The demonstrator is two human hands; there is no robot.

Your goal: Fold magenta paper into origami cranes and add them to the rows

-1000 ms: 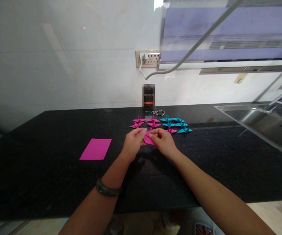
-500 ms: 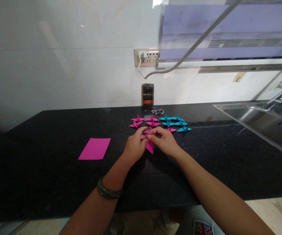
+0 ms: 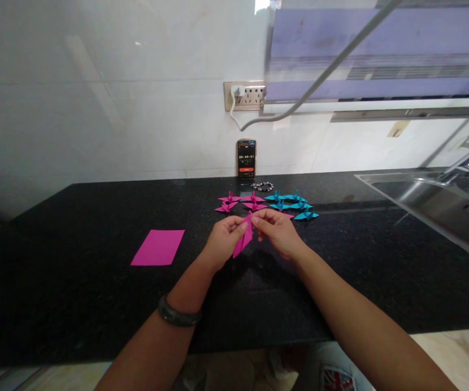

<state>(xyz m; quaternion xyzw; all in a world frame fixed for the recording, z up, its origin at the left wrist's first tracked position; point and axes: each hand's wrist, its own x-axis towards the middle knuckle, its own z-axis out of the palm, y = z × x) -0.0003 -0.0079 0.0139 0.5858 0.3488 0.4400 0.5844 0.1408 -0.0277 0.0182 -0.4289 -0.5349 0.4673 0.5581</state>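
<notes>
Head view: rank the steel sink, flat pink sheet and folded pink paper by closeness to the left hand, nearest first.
1. Folded pink paper: held in the left hand.
2. Flat pink sheet: on the counter, to that hand's left.
3. Steel sink: far over on the right.

- Folded pink paper (image 3: 243,241): partly covered by the left hand (image 3: 223,239).
- Pink crane (image 3: 289,216): mostly hidden behind the right hand (image 3: 278,231).
- Phone (image 3: 246,158) at the worktop's back edge: small print (image 3: 246,162) unreadable.
- Sink (image 3: 433,206): cut off on the right.
</notes>
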